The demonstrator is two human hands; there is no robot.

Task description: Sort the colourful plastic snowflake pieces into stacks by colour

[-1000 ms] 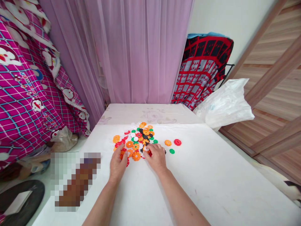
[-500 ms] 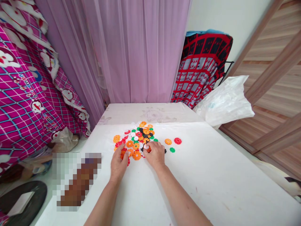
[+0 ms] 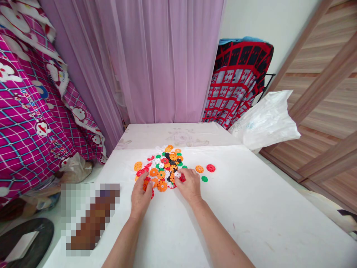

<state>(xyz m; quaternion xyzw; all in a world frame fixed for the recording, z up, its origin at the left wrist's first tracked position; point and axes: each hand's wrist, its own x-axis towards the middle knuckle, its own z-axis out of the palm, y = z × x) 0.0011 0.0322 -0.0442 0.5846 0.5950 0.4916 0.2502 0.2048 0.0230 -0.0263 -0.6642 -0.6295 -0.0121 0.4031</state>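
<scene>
A heap of notched plastic snowflake discs [image 3: 161,175] in orange, red, white, green and black lies on the white tabletop. At its left edge rests my left hand [image 3: 141,194], thumb and fingers apart, around some red and orange discs without a visible grip. My right hand [image 3: 190,185] is at the right side of the heap, its thumb and fingers closed round a white disc [image 3: 177,174] and a red disc [image 3: 182,178]. How firmly it holds them is partly hidden. To its right lie an orange disc [image 3: 199,169], a red one [image 3: 211,168] and a green one [image 3: 204,179].
A white plastic bag [image 3: 267,121] stands by the table's right edge. Behind are a purple curtain [image 3: 167,63] and a red-and-black cloth [image 3: 237,82]. A blurred-out patch [image 3: 95,219] covers the table's left edge. Wooden doors [image 3: 320,111] stand at the right.
My right hand has shifted slightly right, and the white and red discs at its fingers moved with it. My left hand stays almost in place.
</scene>
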